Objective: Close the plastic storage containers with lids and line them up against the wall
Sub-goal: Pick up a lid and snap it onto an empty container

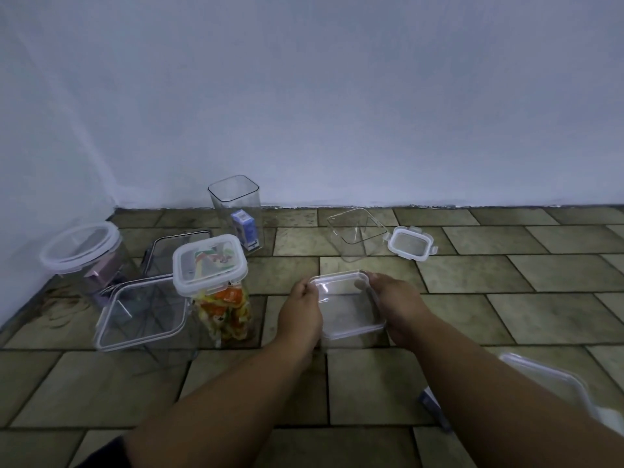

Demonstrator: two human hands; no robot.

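A clear lid [553, 380] lies at the floor's [371, 383] near right. The left hand [302, 309] and right hand [395, 305] grip a square lid's [347, 305] opposite edges.

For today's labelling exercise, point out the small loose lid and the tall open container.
small loose lid [409, 245]: head view, its clear centre panel.
tall open container [225, 208]: head view, its front wall.
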